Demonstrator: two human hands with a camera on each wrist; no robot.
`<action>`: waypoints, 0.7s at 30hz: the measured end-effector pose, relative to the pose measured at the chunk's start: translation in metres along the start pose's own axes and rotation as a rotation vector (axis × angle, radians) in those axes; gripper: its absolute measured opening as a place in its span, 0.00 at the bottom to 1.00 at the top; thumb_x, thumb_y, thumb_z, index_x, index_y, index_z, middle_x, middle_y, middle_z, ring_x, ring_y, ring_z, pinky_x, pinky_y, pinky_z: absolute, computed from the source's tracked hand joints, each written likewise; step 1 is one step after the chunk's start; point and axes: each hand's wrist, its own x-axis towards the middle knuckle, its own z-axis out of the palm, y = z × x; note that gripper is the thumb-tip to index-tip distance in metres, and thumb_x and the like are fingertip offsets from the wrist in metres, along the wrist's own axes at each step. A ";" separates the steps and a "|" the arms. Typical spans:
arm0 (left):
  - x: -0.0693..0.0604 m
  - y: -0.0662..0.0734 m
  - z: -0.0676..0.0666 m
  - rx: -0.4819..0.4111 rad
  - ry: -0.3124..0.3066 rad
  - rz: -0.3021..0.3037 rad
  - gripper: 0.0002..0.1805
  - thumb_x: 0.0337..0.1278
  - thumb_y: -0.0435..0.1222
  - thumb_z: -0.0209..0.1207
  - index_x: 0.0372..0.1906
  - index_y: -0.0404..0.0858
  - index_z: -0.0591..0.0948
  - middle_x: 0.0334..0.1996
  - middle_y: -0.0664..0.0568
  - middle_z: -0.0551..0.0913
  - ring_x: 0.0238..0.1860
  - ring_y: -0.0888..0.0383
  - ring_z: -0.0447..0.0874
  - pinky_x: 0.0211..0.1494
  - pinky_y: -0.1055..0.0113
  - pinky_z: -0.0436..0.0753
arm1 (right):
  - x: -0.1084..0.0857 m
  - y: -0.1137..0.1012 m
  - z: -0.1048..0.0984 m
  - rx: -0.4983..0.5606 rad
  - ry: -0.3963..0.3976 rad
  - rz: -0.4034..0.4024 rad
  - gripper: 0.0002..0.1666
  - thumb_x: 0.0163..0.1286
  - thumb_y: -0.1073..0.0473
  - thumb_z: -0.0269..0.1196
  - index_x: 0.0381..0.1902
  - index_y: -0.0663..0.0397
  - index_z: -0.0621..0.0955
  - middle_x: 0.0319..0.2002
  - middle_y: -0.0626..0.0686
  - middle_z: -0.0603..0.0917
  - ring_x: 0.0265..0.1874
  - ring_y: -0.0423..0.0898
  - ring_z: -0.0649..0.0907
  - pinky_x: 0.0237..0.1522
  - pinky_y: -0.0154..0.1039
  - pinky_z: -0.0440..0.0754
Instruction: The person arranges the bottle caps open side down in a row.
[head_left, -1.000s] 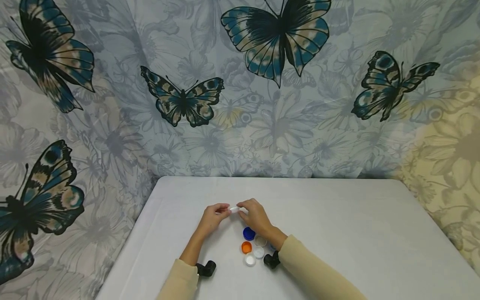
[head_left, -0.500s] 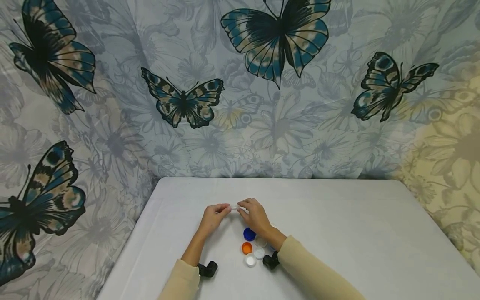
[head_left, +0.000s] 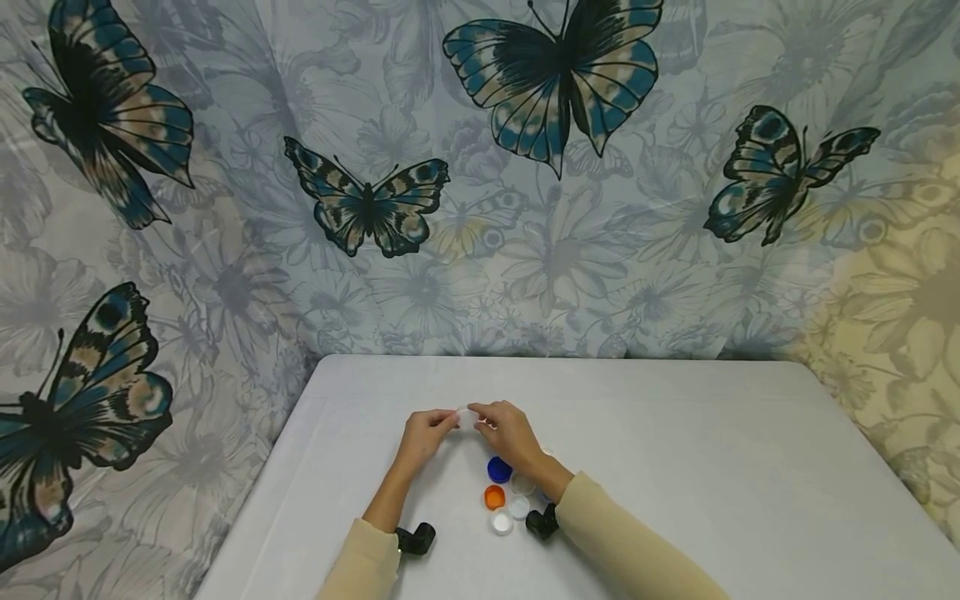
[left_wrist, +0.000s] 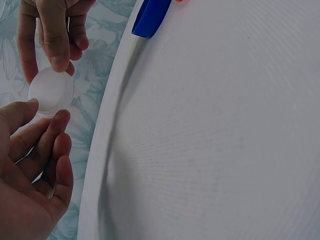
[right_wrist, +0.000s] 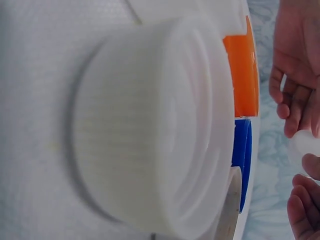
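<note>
A round whitish, partly see-through cap (left_wrist: 51,90) is held in the air between both hands. The left hand (left_wrist: 32,175) pinches its lower edge between thumb and fingertips, the other fingers bent. From the opposite side, the right hand (left_wrist: 52,25) grips the edge with thumb and fingers. In the head view the left hand (head_left: 425,439) and right hand (head_left: 512,435) meet above the table, the cap (head_left: 466,417) between their fingertips. The right wrist view shows the cap (right_wrist: 304,144) partly, at the frame's edge.
On the white table (head_left: 675,467), near the right forearm, lie a blue cap (head_left: 499,469), an orange cap (head_left: 494,497), a white cap (head_left: 502,522) and several other pale caps. One white cap (right_wrist: 125,130) looms large in the right wrist view. A butterfly-patterned cloth (head_left: 555,267) stands behind.
The held cap has turned from nearly edge-on to showing more of its face. The right fingertips have shifted slightly left over its edge; the left hand has barely moved.
</note>
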 end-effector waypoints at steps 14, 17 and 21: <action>0.001 -0.002 0.000 0.066 0.055 0.015 0.12 0.60 0.37 0.63 0.41 0.31 0.87 0.32 0.42 0.89 0.35 0.56 0.85 0.37 0.70 0.79 | 0.002 -0.003 0.003 -0.054 -0.077 0.000 0.22 0.59 0.64 0.70 0.53 0.58 0.82 0.30 0.50 0.83 0.31 0.44 0.80 0.34 0.34 0.79; 0.001 -0.003 0.000 0.059 0.050 0.027 0.12 0.60 0.37 0.64 0.42 0.31 0.86 0.33 0.42 0.89 0.34 0.56 0.85 0.34 0.72 0.78 | 0.002 -0.002 0.004 -0.040 -0.080 0.009 0.21 0.59 0.63 0.71 0.51 0.59 0.83 0.31 0.51 0.82 0.32 0.45 0.80 0.34 0.35 0.80; 0.001 -0.002 -0.002 0.062 0.027 0.023 0.13 0.58 0.37 0.65 0.43 0.32 0.86 0.34 0.43 0.88 0.34 0.57 0.83 0.33 0.73 0.77 | 0.004 0.000 0.004 -0.011 -0.087 0.039 0.20 0.58 0.61 0.71 0.48 0.61 0.84 0.32 0.53 0.82 0.31 0.45 0.81 0.33 0.34 0.79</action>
